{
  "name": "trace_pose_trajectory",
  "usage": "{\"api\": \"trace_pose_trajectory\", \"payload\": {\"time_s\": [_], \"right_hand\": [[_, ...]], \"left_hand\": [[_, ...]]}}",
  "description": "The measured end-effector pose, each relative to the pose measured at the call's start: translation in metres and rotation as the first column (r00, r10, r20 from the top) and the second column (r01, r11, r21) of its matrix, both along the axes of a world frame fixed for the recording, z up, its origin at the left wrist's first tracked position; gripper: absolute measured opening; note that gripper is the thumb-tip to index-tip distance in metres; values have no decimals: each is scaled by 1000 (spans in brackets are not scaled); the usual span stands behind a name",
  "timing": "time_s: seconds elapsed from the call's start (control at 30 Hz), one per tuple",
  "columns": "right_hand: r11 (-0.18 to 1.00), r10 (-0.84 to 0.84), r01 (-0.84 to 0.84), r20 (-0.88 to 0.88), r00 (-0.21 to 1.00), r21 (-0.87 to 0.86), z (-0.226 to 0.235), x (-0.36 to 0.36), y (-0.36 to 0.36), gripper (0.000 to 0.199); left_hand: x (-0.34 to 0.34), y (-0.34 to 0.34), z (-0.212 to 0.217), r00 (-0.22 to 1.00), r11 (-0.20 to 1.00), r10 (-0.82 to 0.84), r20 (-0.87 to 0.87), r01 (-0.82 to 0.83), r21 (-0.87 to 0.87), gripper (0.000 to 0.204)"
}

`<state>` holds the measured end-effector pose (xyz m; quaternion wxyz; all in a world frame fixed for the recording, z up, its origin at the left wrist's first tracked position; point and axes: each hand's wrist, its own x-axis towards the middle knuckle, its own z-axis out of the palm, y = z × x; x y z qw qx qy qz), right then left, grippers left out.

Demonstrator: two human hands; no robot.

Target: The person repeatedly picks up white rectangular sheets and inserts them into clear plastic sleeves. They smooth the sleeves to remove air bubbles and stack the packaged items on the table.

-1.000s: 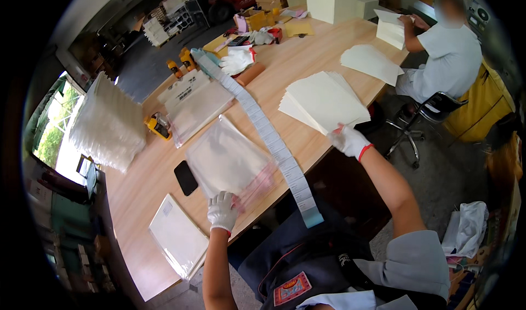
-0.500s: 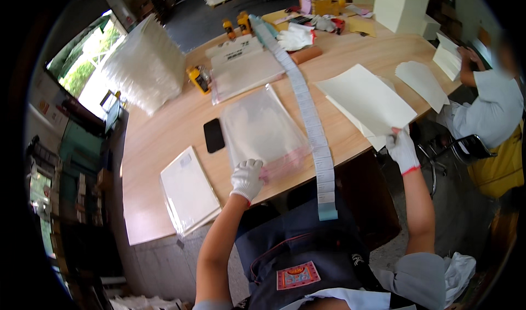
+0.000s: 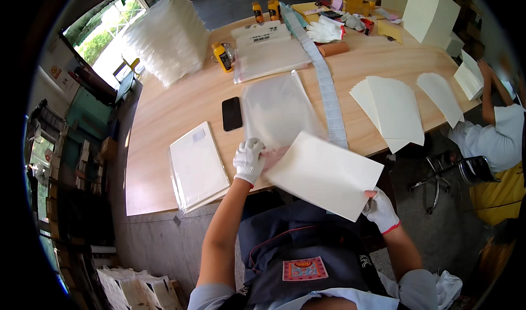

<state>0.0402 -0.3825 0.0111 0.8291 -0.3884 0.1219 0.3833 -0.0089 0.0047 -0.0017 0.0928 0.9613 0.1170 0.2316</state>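
My right hand [image 3: 382, 211], in a white knit glove with red cuff, grips a white card sheet [image 3: 329, 173] by its near right corner. The sheet is tilted above the table's front edge; its far left corner overlaps the pink-edged opening of a stack of clear plastic bags [image 3: 279, 104]. At that opening my gloved left hand [image 3: 249, 160] is closed, fingers pinching the bag's edge. Left of it lie white card sheets in clear bags [image 3: 200, 162], with a small label on top. A black phone [image 3: 232, 114] rests beside the bag stack.
A long strip of labels [image 3: 329, 96] runs across the table. Fanned white sheets [image 3: 392, 110] lie to the right. Farther back are another bag stack [image 3: 268, 58], orange bottles [image 3: 223, 58] and white gloves [image 3: 324, 29]. A person [image 3: 501, 126] sits at the right, handling white card.
My right hand has taken the white sheet off the fanned pile and brought it left to the bag stack's opening. My left hand stays at the bag's edge.
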Motion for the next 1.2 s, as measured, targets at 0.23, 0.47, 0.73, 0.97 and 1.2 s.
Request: {"api": "trace_pose_trajectory", "payload": {"time_s": [0.23, 0.47, 0.73, 0.97, 1.2], "right_hand": [[988, -153, 154, -19, 988, 32, -11, -20, 24, 13], [1000, -13, 12, 221, 975, 8, 9, -48, 52, 21], [999, 24, -15, 268, 963, -34, 11, -30, 56, 22], [979, 123, -109, 73, 990, -172, -19, -31, 68, 22], [972, 128, -111, 69, 989, -205, -52, -7, 127, 18]], "left_hand": [[-1, -4, 31, 997, 917, -78, 27, 82, -390, 24], [-11, -66, -27, 780, 487, 355, 515, 316, -814, 57], [2, -95, -43, 928, -173, 342, 151, 220, -960, 19], [-63, -144, -91, 962, -309, 262, 75, 157, -938, 23], [-99, -151, -73, 988, -513, 146, -42, 39, -858, 26]]}}
